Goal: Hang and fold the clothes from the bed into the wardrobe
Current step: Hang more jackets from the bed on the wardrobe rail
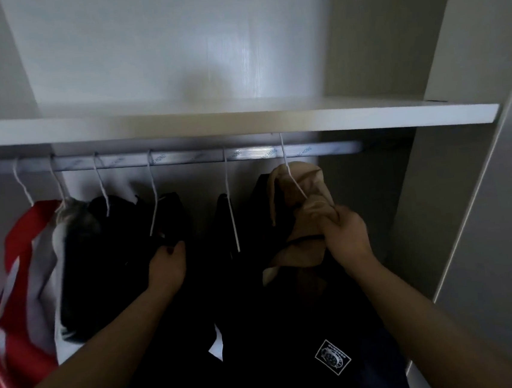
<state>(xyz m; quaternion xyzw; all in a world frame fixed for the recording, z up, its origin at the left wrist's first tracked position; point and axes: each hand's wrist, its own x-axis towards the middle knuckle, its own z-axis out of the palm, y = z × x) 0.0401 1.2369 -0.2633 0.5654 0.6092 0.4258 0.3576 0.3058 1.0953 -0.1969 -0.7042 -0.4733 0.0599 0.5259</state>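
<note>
Standing at the open wardrobe [481,172], the person has both arms reaching in under the shelf [241,123]; the head view is the only one on record.

Head view. The right hand [346,235] is clenched round a bunched beige garment [304,189], gripping it just below the neck of a white hanger [292,177]. The hanger's hook rises to the rail [182,157] near its right end and appears to sit over it, though the shelf edge partly masks the top of the hook. The left hand [167,265] has its fingers curled into the edge of a black garment [169,221] near the middle of the rail, seemingly holding it aside. Between the hands hangs another black garment with a square badge [332,357].

Progress. Five other white hangers are on the rail, carrying a red-and-white garment [16,279] at far left, a grey-and-white garment [72,243] beside it, and dark items further along. Hanging is judged well advanced, with the beige piece at the point of being placed. It is crumpled on its hanger and probably needs straightening. No folded clothes are visible. The bed is out of view, so what remains there cannot be assessed.
</note>
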